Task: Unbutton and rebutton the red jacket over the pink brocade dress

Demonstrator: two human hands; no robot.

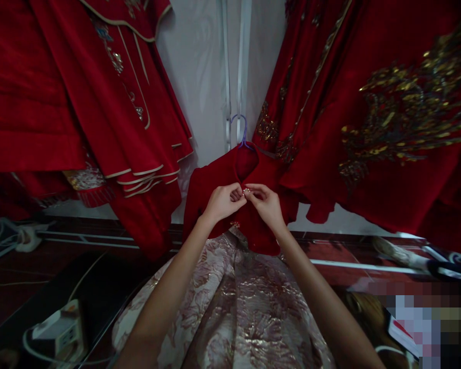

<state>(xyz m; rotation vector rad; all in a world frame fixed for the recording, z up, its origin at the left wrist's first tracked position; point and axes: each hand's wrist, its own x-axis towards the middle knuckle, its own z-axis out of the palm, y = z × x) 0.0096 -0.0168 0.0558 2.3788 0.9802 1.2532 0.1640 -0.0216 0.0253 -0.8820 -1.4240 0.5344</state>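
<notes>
A short red jacket [207,179] hangs by a purple hanger [243,128] in the middle of the head view. At its front opening, just below the collar, my left hand [223,203] is closed, pinching the edge of the cloth. Close beside it my right hand [266,205] pinches a small beaded button [247,191] between thumb and fingers. A second beaded fastening [235,224] shows lower on the jacket front. Below the jacket spreads a pale brocade skirt [223,302] with a shiny floral pattern. My fingers partly hide the upper fastening.
Red garments with pale piping [138,123] hang on the left, and a red garment with gold sequins [403,113] on the right. White rack bars [349,266] run low behind. A power strip [67,330] with cables lies at lower left. A shoe [397,252] shows at right.
</notes>
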